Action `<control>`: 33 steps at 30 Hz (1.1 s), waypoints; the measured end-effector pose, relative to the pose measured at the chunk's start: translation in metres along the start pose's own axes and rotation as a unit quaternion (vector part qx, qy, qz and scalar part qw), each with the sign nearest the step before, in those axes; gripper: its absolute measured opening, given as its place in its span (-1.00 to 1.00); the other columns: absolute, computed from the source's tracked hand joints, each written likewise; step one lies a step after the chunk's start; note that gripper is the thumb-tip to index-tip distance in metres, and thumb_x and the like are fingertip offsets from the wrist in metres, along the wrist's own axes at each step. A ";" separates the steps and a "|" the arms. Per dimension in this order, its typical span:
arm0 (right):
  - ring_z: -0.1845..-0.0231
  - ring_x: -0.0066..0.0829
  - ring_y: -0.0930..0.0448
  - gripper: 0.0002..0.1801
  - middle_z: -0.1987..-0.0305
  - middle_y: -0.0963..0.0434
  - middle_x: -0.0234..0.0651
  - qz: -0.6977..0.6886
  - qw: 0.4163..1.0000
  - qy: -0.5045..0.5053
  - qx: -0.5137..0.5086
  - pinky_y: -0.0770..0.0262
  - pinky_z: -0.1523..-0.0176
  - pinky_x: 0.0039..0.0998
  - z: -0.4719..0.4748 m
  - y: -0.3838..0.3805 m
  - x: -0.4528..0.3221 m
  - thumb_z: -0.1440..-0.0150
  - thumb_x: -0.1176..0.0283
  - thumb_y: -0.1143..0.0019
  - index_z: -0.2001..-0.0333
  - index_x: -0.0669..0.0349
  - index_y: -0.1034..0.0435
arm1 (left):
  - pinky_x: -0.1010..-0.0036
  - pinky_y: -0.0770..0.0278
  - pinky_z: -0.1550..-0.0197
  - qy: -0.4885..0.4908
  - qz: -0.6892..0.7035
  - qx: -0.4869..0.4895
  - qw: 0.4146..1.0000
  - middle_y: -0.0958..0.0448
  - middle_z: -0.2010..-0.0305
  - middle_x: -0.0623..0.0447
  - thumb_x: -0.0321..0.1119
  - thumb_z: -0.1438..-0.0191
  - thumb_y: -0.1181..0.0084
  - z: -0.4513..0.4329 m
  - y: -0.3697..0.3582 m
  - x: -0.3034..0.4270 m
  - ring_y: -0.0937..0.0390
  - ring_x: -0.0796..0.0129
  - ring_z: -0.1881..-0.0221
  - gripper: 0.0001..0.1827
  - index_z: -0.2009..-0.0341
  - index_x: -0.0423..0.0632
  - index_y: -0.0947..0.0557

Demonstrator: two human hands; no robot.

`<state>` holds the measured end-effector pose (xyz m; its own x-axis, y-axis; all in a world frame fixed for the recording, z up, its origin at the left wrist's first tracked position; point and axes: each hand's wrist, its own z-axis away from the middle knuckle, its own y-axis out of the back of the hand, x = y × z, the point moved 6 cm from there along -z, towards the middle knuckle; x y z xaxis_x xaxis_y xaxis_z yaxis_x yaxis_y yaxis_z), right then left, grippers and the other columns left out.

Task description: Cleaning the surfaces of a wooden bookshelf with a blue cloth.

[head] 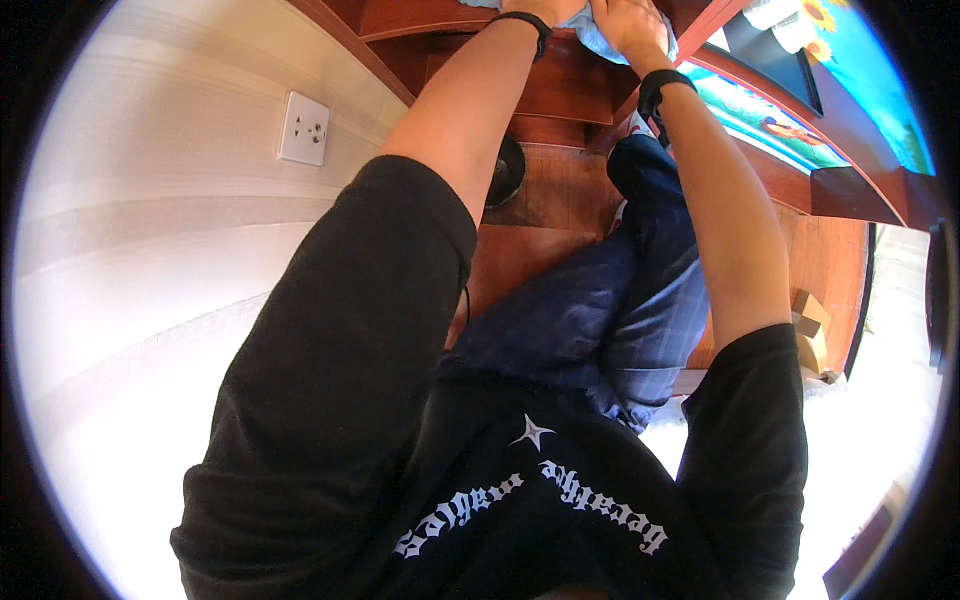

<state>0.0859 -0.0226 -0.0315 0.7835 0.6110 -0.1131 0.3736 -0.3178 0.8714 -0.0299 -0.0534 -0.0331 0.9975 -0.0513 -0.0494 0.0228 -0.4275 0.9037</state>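
Note:
At the top edge of the view, my left hand (549, 7) reaches over a wooden shelf (442, 20), and its fingers are cut off by the frame. A light blue cloth (592, 39) lies bunched on the shelf, showing on both sides of that hand. Beside it, my right hand (636, 28) presses down on the cloth, its fingertips partly out of view. The two hands are close together. A black band circles each wrist.
A wall socket (304, 129) sits on the pale wall at left. Below the shelf, a dark round object (508, 174) is partly hidden by my left arm. At right stand a desk (870, 169) with a bright picture surface, a dark flat device (780, 60) and cardboard boxes (811, 330).

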 end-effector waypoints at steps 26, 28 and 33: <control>-0.32 -0.14 -0.30 -0.48 -0.28 -0.34 -0.13 -0.005 0.999 0.009 -0.030 -0.19 -0.36 -0.25 -0.051 -0.051 0.032 -0.25 0.21 0.39 -0.15 0.25 -0.32 | 0.17 -0.03 -0.35 0.004 0.005 0.009 1.000 -0.24 -0.35 -0.05 -0.06 -0.19 0.22 -0.045 -0.032 -0.014 -0.14 0.08 -0.35 -0.44 -0.23 -0.03 -0.37; -0.30 -0.13 -0.32 -0.47 -0.28 -0.34 -0.13 -0.018 0.998 -0.026 -0.047 -0.23 -0.34 -0.25 -0.040 -0.053 0.028 -0.26 0.15 0.39 -0.17 0.18 -0.31 | 0.17 -0.03 -0.35 -0.005 -0.026 -0.027 0.999 -0.24 -0.35 -0.05 -0.05 -0.19 0.21 -0.036 -0.037 -0.008 -0.14 0.09 -0.35 -0.44 -0.21 -0.03 -0.39; -0.24 -0.09 -0.39 -0.49 -0.21 -0.41 -0.14 0.010 0.998 0.057 0.026 -0.28 -0.30 -0.26 -0.031 -0.022 0.036 -0.25 0.14 0.34 -0.12 0.18 -0.37 | 0.16 0.02 -0.37 0.028 0.047 0.038 0.998 -0.33 -0.28 -0.09 -0.05 -0.19 0.23 -0.041 -0.016 0.004 -0.18 0.10 -0.33 -0.46 -0.17 -0.06 -0.43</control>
<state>0.0904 0.0293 -0.0401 0.7305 0.6818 -0.0388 0.3865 -0.3659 0.8466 -0.0230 -0.0096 -0.0300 0.9973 -0.0442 0.0591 -0.0732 -0.4905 0.8684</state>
